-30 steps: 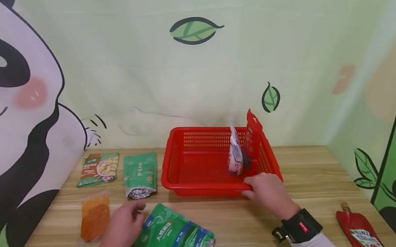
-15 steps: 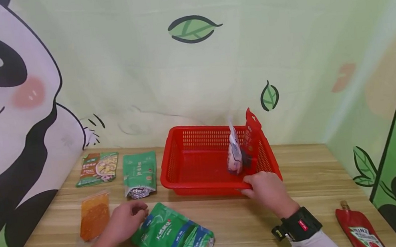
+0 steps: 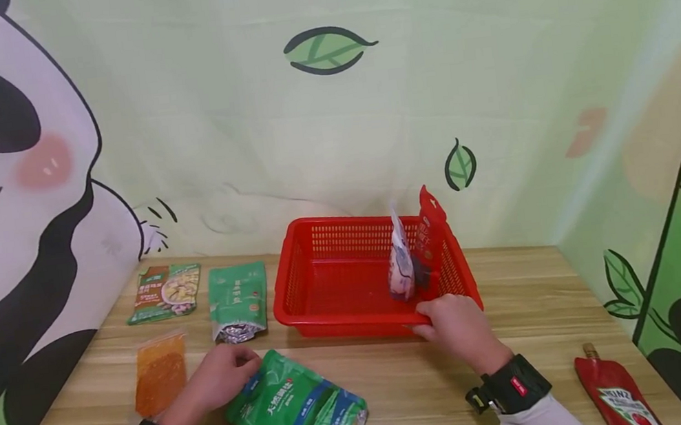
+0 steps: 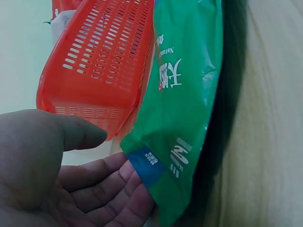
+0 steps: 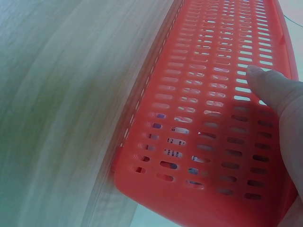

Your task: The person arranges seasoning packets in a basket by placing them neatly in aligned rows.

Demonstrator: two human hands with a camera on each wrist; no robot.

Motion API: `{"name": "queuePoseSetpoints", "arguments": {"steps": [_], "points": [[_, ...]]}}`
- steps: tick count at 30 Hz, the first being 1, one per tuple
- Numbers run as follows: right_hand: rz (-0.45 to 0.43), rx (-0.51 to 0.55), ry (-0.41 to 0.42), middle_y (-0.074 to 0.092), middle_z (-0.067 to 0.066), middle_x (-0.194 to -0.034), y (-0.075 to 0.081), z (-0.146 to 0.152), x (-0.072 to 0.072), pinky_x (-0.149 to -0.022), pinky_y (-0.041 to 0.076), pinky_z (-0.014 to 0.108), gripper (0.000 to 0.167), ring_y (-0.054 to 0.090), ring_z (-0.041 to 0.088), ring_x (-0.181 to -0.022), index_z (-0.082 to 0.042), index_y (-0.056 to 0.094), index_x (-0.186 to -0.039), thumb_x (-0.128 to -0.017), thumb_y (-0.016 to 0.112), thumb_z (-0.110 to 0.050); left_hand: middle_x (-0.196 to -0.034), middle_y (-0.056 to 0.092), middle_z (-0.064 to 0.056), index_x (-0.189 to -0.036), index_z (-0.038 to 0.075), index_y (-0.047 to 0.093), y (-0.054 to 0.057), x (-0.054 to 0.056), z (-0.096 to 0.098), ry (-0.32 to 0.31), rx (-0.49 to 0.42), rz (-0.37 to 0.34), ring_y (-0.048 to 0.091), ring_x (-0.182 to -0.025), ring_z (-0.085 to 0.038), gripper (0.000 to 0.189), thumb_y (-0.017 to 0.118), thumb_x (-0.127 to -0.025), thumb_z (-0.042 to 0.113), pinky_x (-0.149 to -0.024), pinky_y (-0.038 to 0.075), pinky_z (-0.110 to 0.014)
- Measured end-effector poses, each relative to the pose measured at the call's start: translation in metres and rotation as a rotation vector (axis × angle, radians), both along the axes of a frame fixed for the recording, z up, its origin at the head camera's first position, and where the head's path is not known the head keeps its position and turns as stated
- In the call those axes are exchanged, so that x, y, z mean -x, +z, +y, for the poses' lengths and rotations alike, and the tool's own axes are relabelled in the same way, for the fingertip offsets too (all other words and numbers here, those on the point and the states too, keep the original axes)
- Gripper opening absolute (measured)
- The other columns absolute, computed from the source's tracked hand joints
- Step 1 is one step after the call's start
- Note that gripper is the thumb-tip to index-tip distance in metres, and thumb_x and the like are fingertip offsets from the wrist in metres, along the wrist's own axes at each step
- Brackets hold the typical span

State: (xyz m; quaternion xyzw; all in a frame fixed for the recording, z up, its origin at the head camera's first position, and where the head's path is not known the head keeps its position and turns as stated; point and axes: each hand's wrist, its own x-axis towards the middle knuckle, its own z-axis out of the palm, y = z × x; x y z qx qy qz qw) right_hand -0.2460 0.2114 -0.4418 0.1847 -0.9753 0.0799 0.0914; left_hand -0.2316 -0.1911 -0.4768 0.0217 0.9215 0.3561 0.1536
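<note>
A green and blue stand-up pouch (image 3: pixel 299 407) lies flat on the table at the front. My left hand (image 3: pixel 223 377) is at its upper left end. In the left wrist view the fingertips (image 4: pixel 135 198) touch the pouch's sealed edge from below, while the thumb (image 4: pixel 85 132) stays apart from it. With my right hand (image 3: pixel 457 332) I grip the front rim of a red plastic basket (image 3: pixel 352 327) near its right corner, thumb (image 5: pixel 265 82) on the outside wall. Inside the basket's right part a white-and-purple packet (image 3: pixel 401 268) and a red packet (image 3: pixel 432 237) stand upright.
Left of the basket lie a smaller green pouch (image 3: pixel 238 296), a green-and-brown food packet (image 3: pixel 165 293) and a clear bag of orange contents (image 3: pixel 161 377). A red Heinz ketchup pouch (image 3: pixel 616 388) rests at the right. Behind the table hangs a panda-printed cloth (image 3: pixel 219 128).
My left hand has shifted slightly right and upward, its fingers reaching the green and blue pouch's end. The right hand keeps its grip on the basket, and the view drifts slightly.
</note>
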Motion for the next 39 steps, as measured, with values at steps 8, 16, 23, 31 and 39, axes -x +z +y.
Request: {"name": "queuePoseSetpoints", "arguments": {"steps": [8,16,23,31,39], "points": [[-0.009,0.012,-0.008,0.055,-0.012,-0.059,0.0,0.0,0.0,-0.06,0.041,0.024,0.021,0.048,0.007,-0.057,-0.019,0.076,-0.083,-0.082,0.087,-0.037,-0.087,0.069,0.0,-0.101,0.009,0.076,-0.005,0.004,0.005,-0.03,0.032,0.022,0.058,-0.079,-0.016,0.015,0.068,-0.097,0.021,-0.071,0.051,-0.031],[-0.009,0.022,-0.013,0.059,-0.011,-0.061,0.0,-0.001,-0.001,-0.061,0.042,0.024,0.019,0.049,0.007,-0.057,-0.019,0.076,-0.083,-0.082,0.086,-0.036,-0.07,0.056,-0.001,-0.079,0.011,0.067,-0.009,0.005,0.013,-0.012,0.032,0.001,0.052,-0.068,-0.017,0.023,0.069,-0.097,0.025,-0.061,0.038,-0.029],[-0.012,0.012,-0.021,0.06,-0.011,-0.061,0.001,-0.002,-0.002,-0.06,0.043,0.023,0.018,0.049,0.007,-0.057,-0.019,0.077,-0.085,-0.082,0.086,-0.035,-0.069,0.055,-0.001,-0.075,0.011,0.062,-0.011,0.005,0.018,0.006,0.039,-0.044,0.053,-0.067,-0.017,0.033,0.069,-0.097,0.034,-0.06,0.038,-0.029],[-0.008,0.004,-0.021,0.057,-0.012,-0.06,0.0,-0.001,0.0,-0.059,0.041,0.023,0.019,0.048,0.007,-0.057,-0.02,0.077,-0.085,-0.083,0.086,-0.036,-0.066,0.044,0.0,-0.073,0.011,0.057,-0.003,0.003,0.023,0.024,0.041,-0.076,0.05,-0.067,-0.017,0.039,0.066,-0.098,0.04,-0.06,0.035,-0.029],[-0.01,0.02,-0.031,0.066,-0.009,-0.066,0.0,-0.001,-0.001,-0.063,0.045,0.023,0.02,0.051,0.007,-0.058,-0.019,0.08,-0.09,-0.082,0.086,-0.036,-0.064,0.043,0.0,-0.071,0.012,0.055,0.002,0.003,0.022,-0.011,0.003,-0.047,0.048,-0.064,-0.018,0.039,0.067,-0.097,0.039,-0.059,0.034,-0.029]]}}
